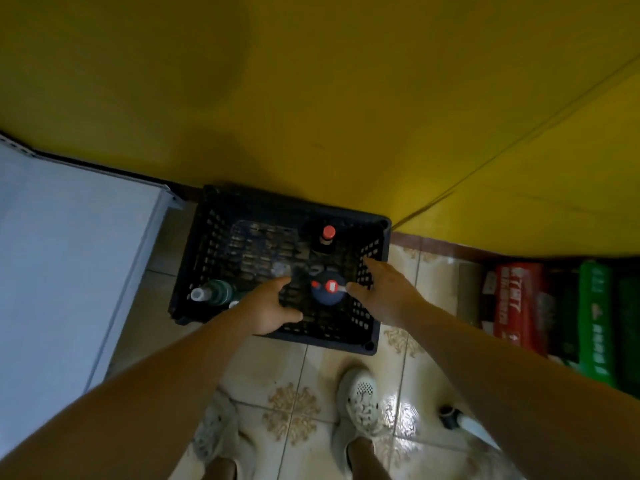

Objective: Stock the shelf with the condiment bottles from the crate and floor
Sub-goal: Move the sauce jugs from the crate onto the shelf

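The left hand (268, 308) and right hand (384, 292) hang over the black plastic crate (371, 345), fingers spread wide and empty, flanking a dark red-capped bottle (328, 293). A green bottle (217, 292) stands in the crate's near-left corner.

Pale blob (281, 270) in the crate (214, 216) is too blurry to tell. The left hand (266, 311) covers most of a white cap (233, 303), and the shelf (69, 254) runs off the left edge.
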